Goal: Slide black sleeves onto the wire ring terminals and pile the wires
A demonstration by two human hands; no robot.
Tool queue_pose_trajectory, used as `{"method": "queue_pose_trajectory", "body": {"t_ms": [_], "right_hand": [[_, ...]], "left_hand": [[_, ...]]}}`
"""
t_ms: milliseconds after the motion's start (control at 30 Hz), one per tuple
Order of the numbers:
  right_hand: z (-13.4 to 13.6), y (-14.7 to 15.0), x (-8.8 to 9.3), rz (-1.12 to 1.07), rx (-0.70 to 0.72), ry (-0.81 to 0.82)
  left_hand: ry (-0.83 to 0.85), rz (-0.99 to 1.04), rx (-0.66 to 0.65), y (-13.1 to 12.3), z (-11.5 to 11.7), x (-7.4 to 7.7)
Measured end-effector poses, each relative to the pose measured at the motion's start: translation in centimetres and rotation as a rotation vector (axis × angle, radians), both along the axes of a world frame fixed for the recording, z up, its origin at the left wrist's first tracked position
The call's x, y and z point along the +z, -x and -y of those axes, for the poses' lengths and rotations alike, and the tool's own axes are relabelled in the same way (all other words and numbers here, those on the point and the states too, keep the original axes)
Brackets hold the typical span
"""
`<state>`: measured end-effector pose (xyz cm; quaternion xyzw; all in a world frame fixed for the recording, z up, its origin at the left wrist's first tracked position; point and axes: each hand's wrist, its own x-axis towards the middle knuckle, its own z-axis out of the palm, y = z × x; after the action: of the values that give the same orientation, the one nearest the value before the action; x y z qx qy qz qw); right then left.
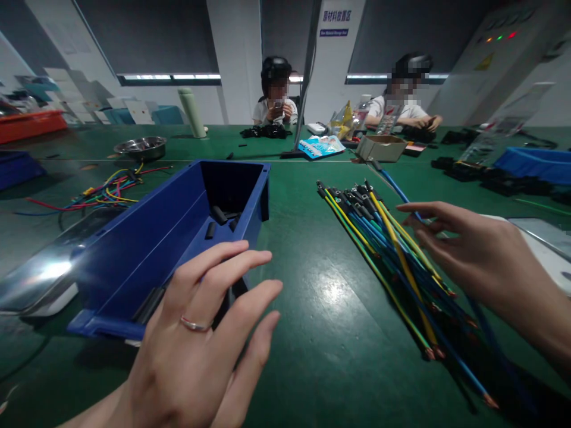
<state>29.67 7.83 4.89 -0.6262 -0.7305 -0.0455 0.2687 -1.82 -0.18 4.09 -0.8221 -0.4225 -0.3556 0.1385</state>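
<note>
My left hand (200,333), a ring on one finger, is held over the near right corner of a deep blue bin (167,229). Its fingers are apart and nothing shows between them. Short black sleeves (217,215) lie inside the bin; the hand hides part of its near end. My right hand (477,255) pinches a blue wire (397,187) with a dark sleeve and a terminal at its far end. Beneath and left of that hand lies a bundle of cut wires (388,255), yellow, green and blue, with bare copper at the near ends and black-sleeved terminals at the far ends.
Phones lie left (44,270) and right (546,249). Loose coloured wires (111,190) and a metal bowl (141,147) stand beyond the bin. A thin post (306,89) rises mid-table near a blue packet (322,147) and cardboard box (381,148). Two people sit opposite.
</note>
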Motion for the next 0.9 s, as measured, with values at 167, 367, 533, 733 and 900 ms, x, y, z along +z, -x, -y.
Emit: {"method": "queue_pose_trajectory", "body": {"t_ms": [167, 367, 533, 733, 900], "right_hand": [[0.3, 0.6, 0.0, -0.091, 0.082, 0.035], [0.0, 1.2, -0.2, -0.160, 0.128, 0.137], [0.4, 1.7, -0.1, -0.265, 0.176, 0.205], [0.5, 2.1, -0.5, -0.251, 0.278, 0.254], [0.0, 2.3, -2.5, 0.027, 0.436, 0.178]], "left_hand": [[-0.028, -0.029, -0.061, 0.1, 0.2, 0.0], [0.008, -0.065, -0.119, 0.1, 0.3, -0.2], [0.023, -0.088, -0.185, 0.3, 0.1, -0.7], [0.012, -0.182, -0.200, 0.3, -0.1, -0.8], [0.014, -0.152, -0.220, 0.3, -0.1, -0.9]]}}
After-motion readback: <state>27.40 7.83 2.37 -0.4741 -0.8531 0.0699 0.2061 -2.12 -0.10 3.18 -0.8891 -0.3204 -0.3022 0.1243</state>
